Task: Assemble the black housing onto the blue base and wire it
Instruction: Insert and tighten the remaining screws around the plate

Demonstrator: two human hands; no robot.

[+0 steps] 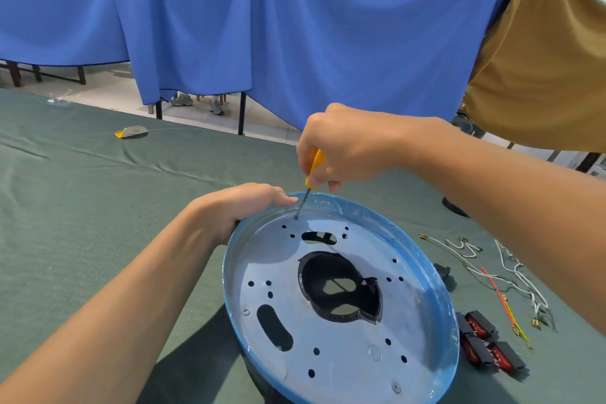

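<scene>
The round blue base (436, 302) lies upside down on the green cloth, its grey metal inner plate facing up. The black housing (341, 289) shows through the plate's central opening. My left hand (239, 207) grips the base's far left rim, thumb over the edge. My right hand (341, 147) holds a yellow-handled screwdriver (313, 170) upright. Its tip sits on a screw (296, 217) near the plate's far edge. Two more screws (245, 311) sit in the plate at the left and near the front.
Loose white, red and yellow-green wires (505, 275) lie on the cloth right of the base. Three black and red switches (488, 344) sit near its right front edge. A small black part (442, 270) lies beside the rim. A yellow-edged scrap (131, 132) rests far left.
</scene>
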